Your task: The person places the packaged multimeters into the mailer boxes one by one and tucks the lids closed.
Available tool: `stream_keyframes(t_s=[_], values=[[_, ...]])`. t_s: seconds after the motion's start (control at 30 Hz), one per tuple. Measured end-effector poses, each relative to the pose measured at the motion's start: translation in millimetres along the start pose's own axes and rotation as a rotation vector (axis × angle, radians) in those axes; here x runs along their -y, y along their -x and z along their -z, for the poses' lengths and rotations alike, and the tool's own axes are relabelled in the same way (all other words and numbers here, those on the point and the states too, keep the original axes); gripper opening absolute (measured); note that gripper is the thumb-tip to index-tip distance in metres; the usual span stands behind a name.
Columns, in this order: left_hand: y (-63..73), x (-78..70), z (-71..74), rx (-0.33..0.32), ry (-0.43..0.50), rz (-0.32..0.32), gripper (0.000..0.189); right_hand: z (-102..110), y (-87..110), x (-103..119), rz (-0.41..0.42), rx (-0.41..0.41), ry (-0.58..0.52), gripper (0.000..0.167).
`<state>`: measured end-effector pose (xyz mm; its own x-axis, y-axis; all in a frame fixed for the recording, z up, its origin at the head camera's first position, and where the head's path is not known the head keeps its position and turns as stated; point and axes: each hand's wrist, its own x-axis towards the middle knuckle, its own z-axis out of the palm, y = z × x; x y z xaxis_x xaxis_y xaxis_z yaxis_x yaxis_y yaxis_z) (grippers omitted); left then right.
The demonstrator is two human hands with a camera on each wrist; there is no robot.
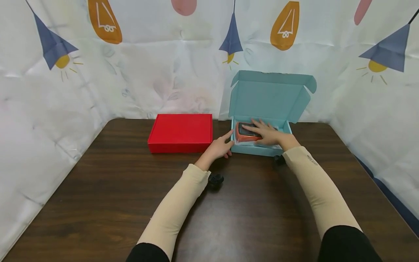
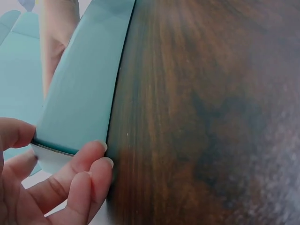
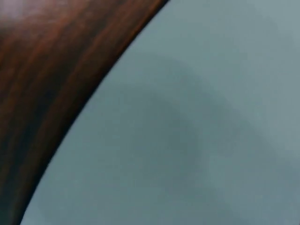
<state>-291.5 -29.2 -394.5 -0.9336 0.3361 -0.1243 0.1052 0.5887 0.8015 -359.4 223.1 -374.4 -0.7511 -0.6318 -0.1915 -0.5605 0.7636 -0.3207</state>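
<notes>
A teal cardboard box (image 1: 255,149) stands at the back of the table with its lid raised. Inside it lies an orange-and-black case-like item (image 1: 243,137) with rounded edges, on what looks like clear plastic. My right hand (image 1: 270,136) rests on this item from above, fingers spread over its dark top; the hand covers its right part. At the box's front left corner is my left hand (image 1: 217,147), its fingers holding that corner. In the left wrist view, curled fingertips (image 2: 96,152) touch the box's lower edge. The right wrist view has only the box's teal side (image 3: 187,131), blurred.
A closed red box (image 1: 183,133) sits just left of the teal one. The raised lid (image 1: 266,98) stands in front of a patterned cloth backdrop (image 1: 137,72). Dark brown wooden tabletop (image 1: 108,196) spreads under everything.
</notes>
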Motion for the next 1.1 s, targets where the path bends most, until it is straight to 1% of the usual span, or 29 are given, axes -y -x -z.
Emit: stream_keyframes(t_s=[0.17,0.3,0.43,0.53,0.67,0.8,0.87,0.93,1.0,1.07,1.1], values=[[-1.4,-3.0,3.0,-0.002,-0.018,0.000,0.060,2,4.8,5,-0.029,-0.015,0.010,0.081],[-0.1,-6.7,5.3,-0.022,-0.039,-0.009,0.063,2,16.1,6,-0.043,-0.054,-0.029,0.081],[1.9,-11.3,11.6,-0.069,-0.007,-0.052,0.063,2,36.1,7,-0.039,-0.140,-0.105,0.069],[3.6,-15.4,20.4,-0.117,0.054,-0.080,0.057,4,53.2,8,-0.087,-0.220,-0.119,0.056],[2.5,-18.8,35.1,-0.179,0.154,-0.109,0.050,9,73.6,4,-0.177,-0.354,-0.094,0.045],[-3.1,-17.5,44.7,-0.223,0.245,-0.124,0.049,12,91.7,-7,-0.256,-0.522,-0.118,0.040],[-6.8,-16.6,47.2,-0.244,0.267,-0.123,0.049,12,98.9,-13,-0.312,-0.631,-0.152,0.042],[-11.4,-16.1,48.6,-0.266,0.283,-0.121,0.049,12,103.8,-18,-0.373,-0.769,-0.198,0.043],[-17.6,-16.0,48.6,-0.296,0.297,-0.121,0.048,11,105.2,-24,-0.422,-0.940,-0.222,0.043],[-24.3,-15.5,47.2,-0.328,0.318,-0.116,0.047,10,104.4,-29,-0.454,-1.101,-0.237,0.041],[-27.3,-15.5,46.2,-0.338,0.329,-0.114,0.047,9,103.8,-32,-0.466,-1.163,-0.241,0.040]])
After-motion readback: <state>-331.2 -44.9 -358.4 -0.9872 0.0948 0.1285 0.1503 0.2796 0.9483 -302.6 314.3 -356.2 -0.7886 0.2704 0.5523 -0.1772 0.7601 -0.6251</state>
